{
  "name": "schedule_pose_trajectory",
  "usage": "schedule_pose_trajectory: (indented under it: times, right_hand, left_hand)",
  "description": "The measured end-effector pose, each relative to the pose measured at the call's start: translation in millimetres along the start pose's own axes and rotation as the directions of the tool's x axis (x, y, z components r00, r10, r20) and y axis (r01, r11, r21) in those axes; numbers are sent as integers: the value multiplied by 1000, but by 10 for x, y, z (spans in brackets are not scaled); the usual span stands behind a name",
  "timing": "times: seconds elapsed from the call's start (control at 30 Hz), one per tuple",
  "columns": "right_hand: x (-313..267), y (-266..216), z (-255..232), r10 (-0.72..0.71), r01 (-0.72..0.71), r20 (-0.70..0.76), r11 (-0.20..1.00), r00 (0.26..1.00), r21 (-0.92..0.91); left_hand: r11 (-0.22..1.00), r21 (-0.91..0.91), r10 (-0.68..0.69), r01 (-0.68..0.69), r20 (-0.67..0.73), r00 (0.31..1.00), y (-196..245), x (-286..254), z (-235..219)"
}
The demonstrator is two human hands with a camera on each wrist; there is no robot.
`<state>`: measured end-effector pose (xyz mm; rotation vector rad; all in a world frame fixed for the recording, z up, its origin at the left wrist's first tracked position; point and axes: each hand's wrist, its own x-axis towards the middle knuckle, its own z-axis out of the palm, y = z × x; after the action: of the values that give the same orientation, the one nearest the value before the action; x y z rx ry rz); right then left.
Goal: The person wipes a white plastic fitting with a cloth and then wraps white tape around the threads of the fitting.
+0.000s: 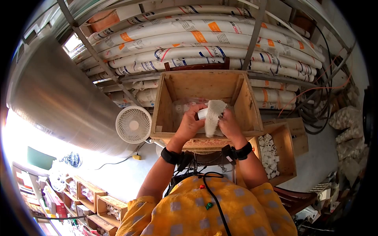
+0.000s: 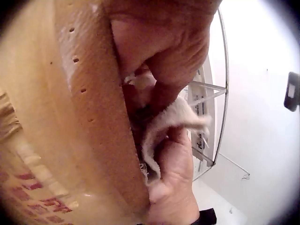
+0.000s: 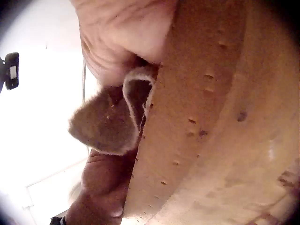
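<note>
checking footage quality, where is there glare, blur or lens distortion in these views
Head view: fisheye bends the pipes, glare washes out the lower left. Left wrist view: white background overexposed, wooden crate soft. Right wrist view: cloth and hands dim and blurred against blown-out white.

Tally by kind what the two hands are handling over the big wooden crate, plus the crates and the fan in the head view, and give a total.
White cloth: 1
White pipe fitting in the left hand, right hand on the cloth: 1
Open wooden crates, the large one and the smaller one holding white fittings: 2
White fan: 1
Total: 5
</note>
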<state>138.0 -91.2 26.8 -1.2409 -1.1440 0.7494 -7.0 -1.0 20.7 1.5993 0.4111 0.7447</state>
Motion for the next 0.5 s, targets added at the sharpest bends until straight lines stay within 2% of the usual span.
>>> schedule_pose_trajectory:
  times: [0.03, 0.13, 0.17, 0.23, 0.33, 0.43, 0.47, 0.5]
  right_hand:
    - [4, -12, 0, -18, 17, -14, 997, 1000, -75]
    - [-10, 235, -11, -118, 105, -85, 984, 989, -144]
    - [-10, 308, -28, -184, 157, -77, 950, 980, -270]
    - [-3, 434, -74, -308, 248, -37, 827, 951, -504]
    - [44, 539, -96, -569, 420, 61, 524, 820, -741]
    - [51, 494, -123, -516, 400, 83, 541, 852, -740]
    - [53, 451, -100, -380, 277, -59, 762, 923, -585]
    - [56, 381, -54, -203, 130, -161, 917, 966, -377]
  left_hand:
    - [998, -55, -20, 19, -7, 1000, 0, 2, 7]
    - [983, -171, -76, 74, -5, 997, 16, 4, 2]
    - [979, -178, -94, 94, 11, 996, 31, 2, -2]
    - [976, -184, -108, 114, 41, 993, 42, 0, -1]
    - [981, -152, -111, 122, 78, 991, 37, 0, 20]
    - [990, -63, -117, 124, 102, 988, 16, -5, 17]
    - [994, -29, -106, 109, 101, 989, -7, -7, 11]
    - [995, 5, -95, 95, 101, 990, -32, -11, 2]
